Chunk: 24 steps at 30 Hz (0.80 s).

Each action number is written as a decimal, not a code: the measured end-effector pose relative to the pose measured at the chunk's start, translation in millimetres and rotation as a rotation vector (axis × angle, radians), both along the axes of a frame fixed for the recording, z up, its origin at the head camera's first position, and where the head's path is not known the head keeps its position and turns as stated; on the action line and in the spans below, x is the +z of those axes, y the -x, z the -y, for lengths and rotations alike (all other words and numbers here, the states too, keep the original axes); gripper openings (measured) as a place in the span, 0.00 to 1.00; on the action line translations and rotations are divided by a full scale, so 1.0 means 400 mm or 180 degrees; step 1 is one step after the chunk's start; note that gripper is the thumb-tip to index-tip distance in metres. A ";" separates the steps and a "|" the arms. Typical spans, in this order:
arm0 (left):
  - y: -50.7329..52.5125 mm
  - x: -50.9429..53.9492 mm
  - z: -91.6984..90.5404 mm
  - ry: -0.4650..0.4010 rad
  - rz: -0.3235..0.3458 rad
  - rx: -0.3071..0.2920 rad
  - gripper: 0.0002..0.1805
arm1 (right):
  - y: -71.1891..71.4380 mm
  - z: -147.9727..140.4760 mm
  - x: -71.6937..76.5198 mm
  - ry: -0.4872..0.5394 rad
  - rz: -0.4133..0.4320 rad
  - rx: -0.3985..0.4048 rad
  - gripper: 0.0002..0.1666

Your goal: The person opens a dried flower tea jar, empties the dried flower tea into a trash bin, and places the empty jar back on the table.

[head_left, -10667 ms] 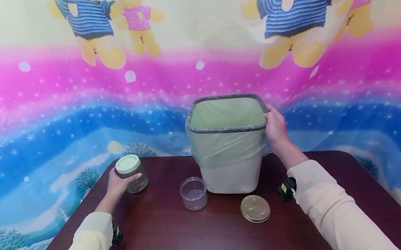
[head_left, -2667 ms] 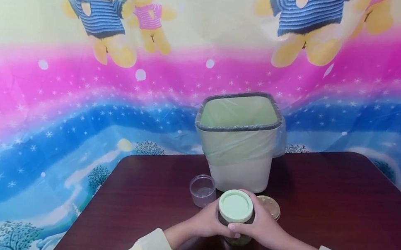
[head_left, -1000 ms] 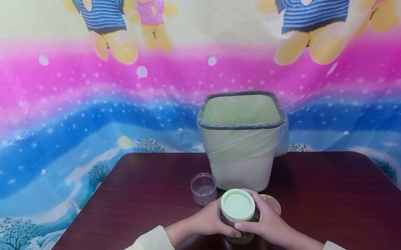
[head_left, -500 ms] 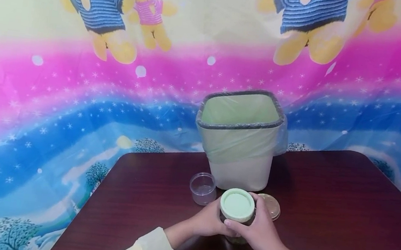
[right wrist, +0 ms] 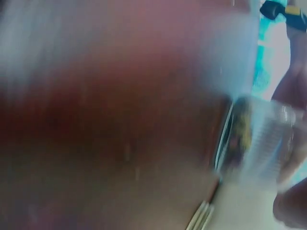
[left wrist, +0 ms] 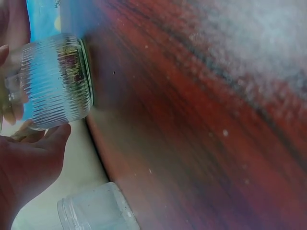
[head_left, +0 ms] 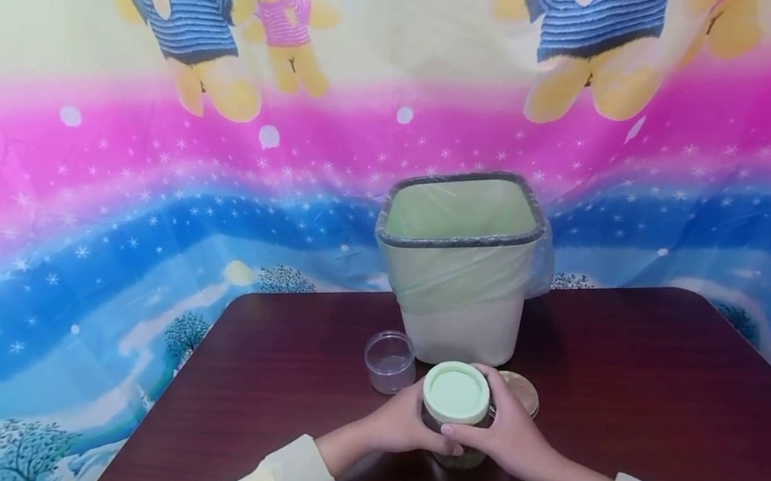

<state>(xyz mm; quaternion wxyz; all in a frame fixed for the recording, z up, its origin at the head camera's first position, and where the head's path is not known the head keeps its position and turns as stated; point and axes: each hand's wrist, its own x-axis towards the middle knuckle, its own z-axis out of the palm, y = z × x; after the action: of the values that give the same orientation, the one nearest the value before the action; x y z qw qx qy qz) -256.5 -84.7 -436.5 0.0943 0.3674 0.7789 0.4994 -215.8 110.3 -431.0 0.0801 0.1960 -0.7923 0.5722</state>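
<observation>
In the head view a jar with a pale green lid (head_left: 457,392) stands upright near the front middle of the table. My left hand (head_left: 398,422) grips the jar from the left. From the right, my right hand (head_left: 514,431) curls round its upper part, close under the lid, with the thumb in front. The left wrist view shows the clear ribbed jar (left wrist: 62,81) with a layer of dry brownish-green bits at its bottom. Motion blurs the right wrist view, where the same jar (right wrist: 259,143) shows at the right. The hands cover much of its sides.
A pale bin (head_left: 462,326) with a plastic liner and grey rim stands behind the jar. Left of the hands sits a clear open tub (head_left: 389,365). A gold round lid (head_left: 524,394) lies behind the right hand on the dark red table (head_left: 628,383).
Earlier my left hand held the jar at the table's left and my right hand gripped the bin's rim. Now both hold the jar at the middle. Lately the right hand has shifted slightly round it.
</observation>
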 end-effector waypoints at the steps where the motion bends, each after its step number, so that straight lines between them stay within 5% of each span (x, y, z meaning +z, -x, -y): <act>1: 0.000 0.000 0.000 -0.0016 -0.0011 -0.0010 0.45 | 0.007 -0.006 0.000 -0.0021 -0.0021 0.0106 0.46; 11: 0.004 0.003 -0.004 -0.0128 -0.0008 -0.0126 0.46 | 0.076 -0.061 0.007 -0.0219 -0.0268 0.1045 0.42; 20: 0.005 0.000 -0.003 -0.0079 0.0001 -0.0088 0.46 | 0.077 -0.061 0.005 -0.0183 -0.0333 0.1132 0.43; 24: 0.002 0.002 -0.003 -0.0085 0.0016 -0.0083 0.46 | 0.043 -0.045 0.010 -0.0141 -0.0210 0.0784 0.48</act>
<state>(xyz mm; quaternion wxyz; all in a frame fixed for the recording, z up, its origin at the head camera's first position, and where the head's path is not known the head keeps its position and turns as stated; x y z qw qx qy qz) -257.2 -83.6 -435.5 0.0979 0.3775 0.7671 0.5094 -233.2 128.3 -426.9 0.0309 0.3122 -0.7717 0.5533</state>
